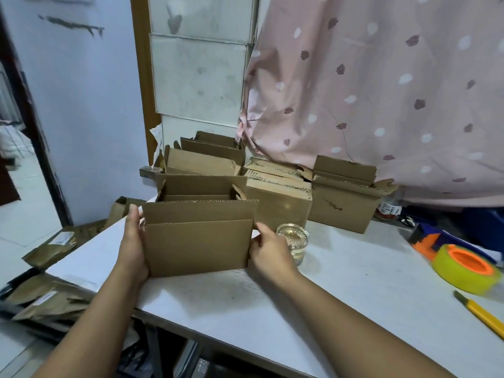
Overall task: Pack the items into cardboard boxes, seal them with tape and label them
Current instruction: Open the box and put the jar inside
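Open cardboard box (197, 242) on worktop (354, 285): left hand (133, 241) and right hand (268, 251) fingers clamped on its sides; glass jar (294, 241) beside right fingers.

Soft, flat indoor light, only faint shadows on the white surface (354, 282). Wide-angle bends the edges, and the yellow tape roll (461, 279) looks a bit blurry.
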